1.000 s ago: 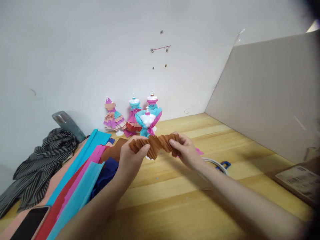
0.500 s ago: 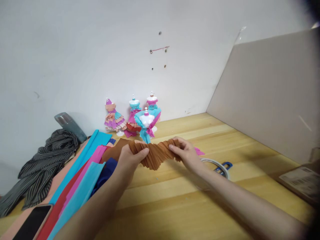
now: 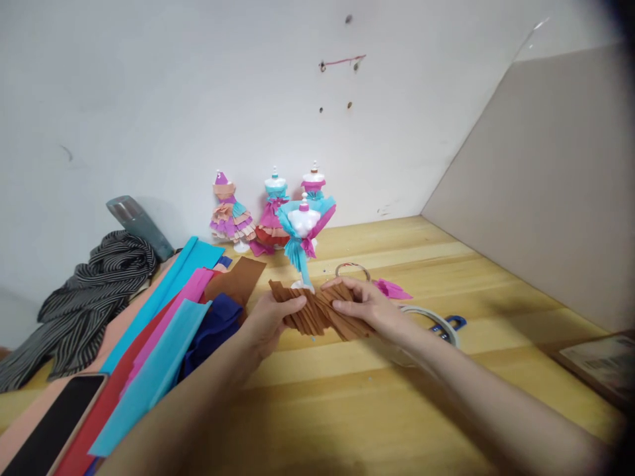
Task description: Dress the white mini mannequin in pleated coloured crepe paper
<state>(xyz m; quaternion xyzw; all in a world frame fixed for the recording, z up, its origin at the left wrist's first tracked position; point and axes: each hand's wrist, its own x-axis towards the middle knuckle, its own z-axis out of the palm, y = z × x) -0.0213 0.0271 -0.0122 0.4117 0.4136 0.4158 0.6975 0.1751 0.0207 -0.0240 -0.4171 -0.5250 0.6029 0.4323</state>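
While both hands pinch it, the brown strip shows narrow, jagged-edged pleats.

Head-worn view; forward and down

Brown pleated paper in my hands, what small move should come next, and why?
Perhaps pinch the brown pleated paper tighter at its middle: the left hand and right hand grip it at separate places, and it fans out unevenly between them.
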